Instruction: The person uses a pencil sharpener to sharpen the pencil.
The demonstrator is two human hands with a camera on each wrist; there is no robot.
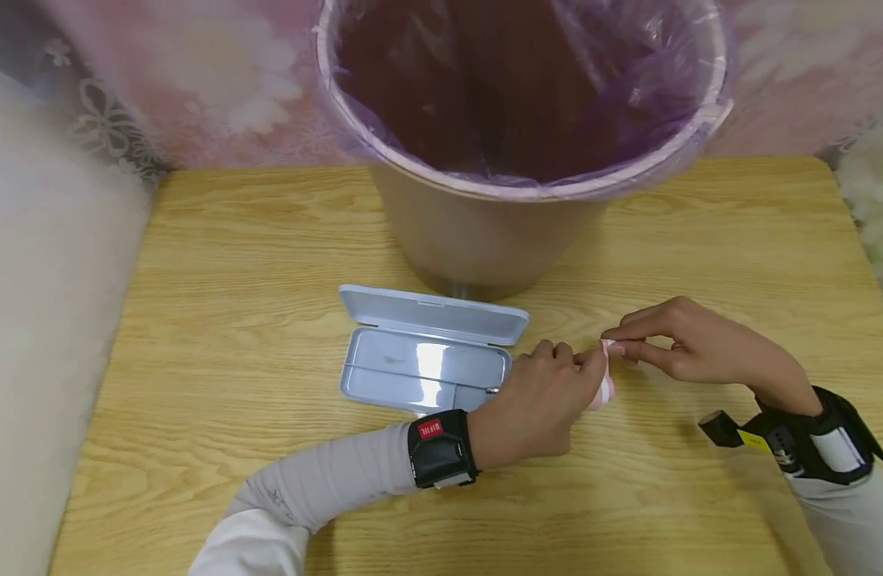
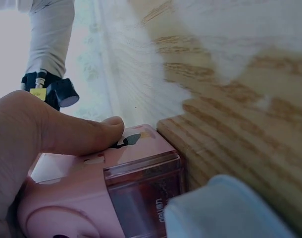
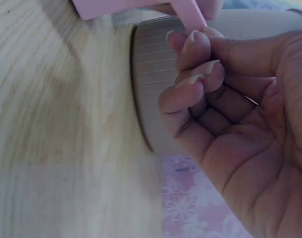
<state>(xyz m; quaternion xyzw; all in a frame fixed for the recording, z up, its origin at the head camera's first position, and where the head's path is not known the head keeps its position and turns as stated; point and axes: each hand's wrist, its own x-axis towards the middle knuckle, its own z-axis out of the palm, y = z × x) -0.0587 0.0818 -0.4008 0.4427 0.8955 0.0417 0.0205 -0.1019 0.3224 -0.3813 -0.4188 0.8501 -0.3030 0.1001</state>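
My left hand [image 1: 535, 400] grips a small pink pencil sharpener [image 2: 76, 198] against the table, the thumb lying across its top. One side of the sharpener has a clear, dark-tinted window, and a round hole shows in the pink face beside it. In the head view, only a pink-and-white edge of it shows past the left fingers. My right hand [image 1: 708, 344] pinches a narrow pink arm [image 3: 189, 15] that sticks out from the sharpener, between thumb and fingertips. Beside the left hand lies a pale blue pencil case [image 1: 384, 352] with its lid raised, partly hidden by that hand.
Behind the case stands a large beige bin [image 1: 485, 232] lined with a purple plastic bag [image 1: 650, 120]. The wooden table [image 1: 233, 320] meets a pink floral wall [image 1: 218, 80] at the back and a pale surface at the left.
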